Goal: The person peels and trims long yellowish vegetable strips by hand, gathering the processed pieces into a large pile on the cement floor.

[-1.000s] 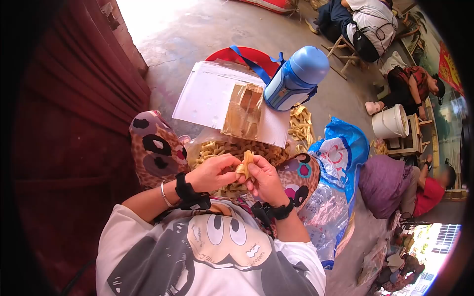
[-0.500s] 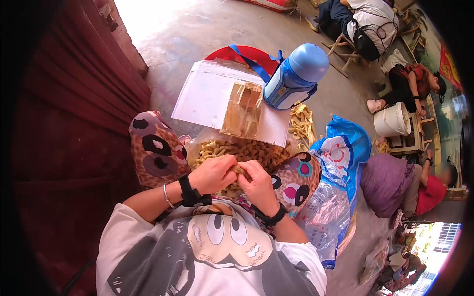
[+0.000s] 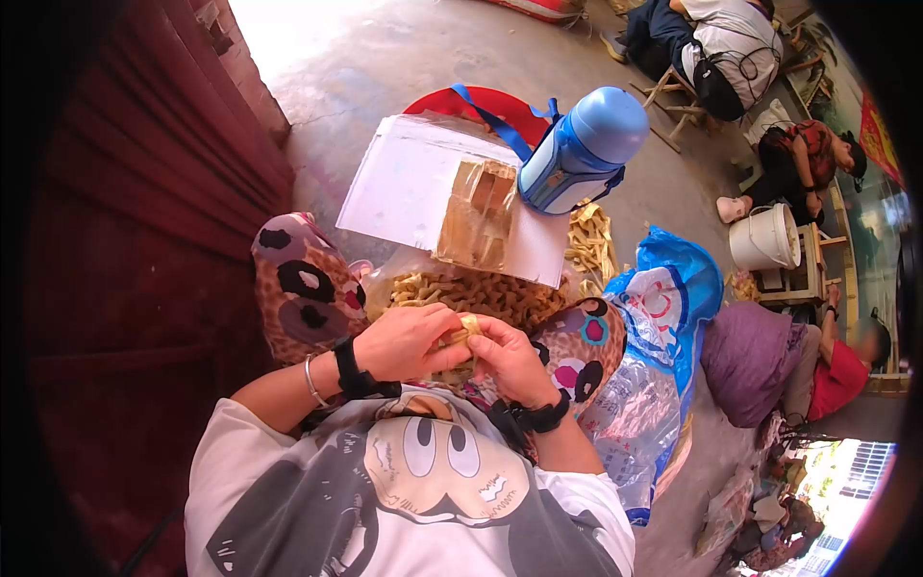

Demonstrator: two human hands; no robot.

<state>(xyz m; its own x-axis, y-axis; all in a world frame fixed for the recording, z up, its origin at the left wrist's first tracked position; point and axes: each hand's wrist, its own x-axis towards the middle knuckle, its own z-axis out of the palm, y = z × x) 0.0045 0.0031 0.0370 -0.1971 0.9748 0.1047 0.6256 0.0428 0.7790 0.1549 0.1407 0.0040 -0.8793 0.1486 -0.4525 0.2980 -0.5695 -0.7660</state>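
My left hand (image 3: 404, 341) and my right hand (image 3: 508, 359) meet over my lap, both closed in a pinch on a small pale-yellow folded strip (image 3: 469, 329). Its exact kind is too small to make out. Beneath and beyond them, a heap of twisted yellow-brown pieces (image 3: 500, 296) lies in a clear plastic bag between my knees. Past the heap, a tape-wrapped brown block (image 3: 473, 219) rests on a stack of white sheets (image 3: 389, 183). A blue bottle (image 3: 577, 159) with a strap stands at the right side of the sheets.
Something round and red (image 3: 529, 117) sits under the sheets. Flat yellow strips (image 3: 590, 240) lie beyond my right knee, beside a blue and clear plastic sack (image 3: 673, 279). Several people sit along the right, near a white bucket (image 3: 760, 240). A dark red curtain (image 3: 163, 288) hangs at left.
My hands have moved slightly right and turned a little, so more of the yellow strip shows between the fingers. The right wrist has dropped slightly. The whole view has shifted marginally.
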